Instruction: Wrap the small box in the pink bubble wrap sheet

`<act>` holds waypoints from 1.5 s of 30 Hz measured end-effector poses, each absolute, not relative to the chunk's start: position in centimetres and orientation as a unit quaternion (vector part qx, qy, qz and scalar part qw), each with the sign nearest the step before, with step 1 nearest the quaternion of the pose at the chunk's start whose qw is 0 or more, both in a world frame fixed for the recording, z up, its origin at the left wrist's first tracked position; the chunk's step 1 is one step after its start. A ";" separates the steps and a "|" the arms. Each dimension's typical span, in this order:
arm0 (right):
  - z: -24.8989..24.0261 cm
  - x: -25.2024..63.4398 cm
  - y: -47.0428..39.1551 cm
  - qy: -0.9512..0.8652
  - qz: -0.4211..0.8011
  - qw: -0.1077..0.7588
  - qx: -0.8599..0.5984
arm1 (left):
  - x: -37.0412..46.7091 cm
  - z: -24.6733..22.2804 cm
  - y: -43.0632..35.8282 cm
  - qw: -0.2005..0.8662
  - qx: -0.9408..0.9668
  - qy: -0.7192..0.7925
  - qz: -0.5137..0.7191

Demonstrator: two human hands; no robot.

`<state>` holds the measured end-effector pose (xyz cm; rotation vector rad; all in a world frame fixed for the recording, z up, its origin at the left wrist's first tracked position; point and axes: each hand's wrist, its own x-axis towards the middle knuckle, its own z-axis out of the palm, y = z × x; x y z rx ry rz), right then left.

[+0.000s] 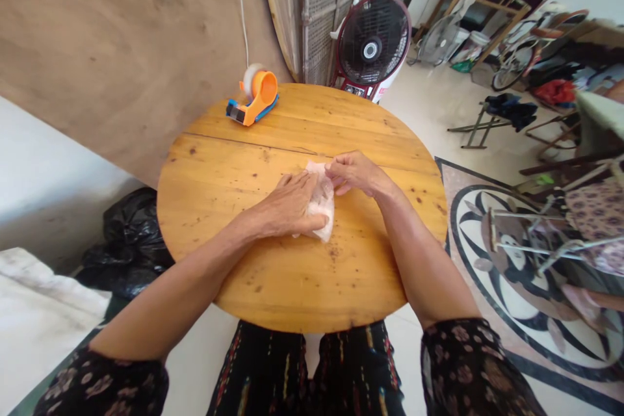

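Note:
A small bundle of pale pink, translucent wrap, looking like bubble wrap [325, 203], lies near the middle of the round wooden table [273, 273]. My left hand [288, 205] rests flat across its left side, fingers stretched out and thumb at its near end. At the bundle's far right edge, my right hand [355, 172] pinches the wrap between thumb and fingertips. Whatever is inside the wrap is hidden. Farther back on the table stands an orange and blue tape dispenser [260, 97] with a roll of tape in it, apart from both hands.
A dark red fan [371, 45] stands just behind the table. Black plastic bags [134, 234] lie on the floor at left, beside a white cloth-like thing [43, 312]. To the right are a folding stool [487, 117], a bicycle [521, 62] and a chair with patterned fabric [595, 208].

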<state>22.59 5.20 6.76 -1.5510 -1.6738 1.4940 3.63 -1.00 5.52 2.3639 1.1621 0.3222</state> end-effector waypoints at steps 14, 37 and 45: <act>6.2 22.4 5.0 -0.790 0.335 0.092 -0.505 | 3.5 5.0 -0.8 0.240 0.858 0.440 0.113; 5.7 22.3 5.4 -0.825 0.241 0.069 -0.507 | 3.5 4.4 0.0 0.221 0.880 0.401 0.127; 6.1 22.3 5.3 -0.824 0.223 0.049 -0.518 | 3.4 4.4 0.0 0.225 0.885 0.390 0.118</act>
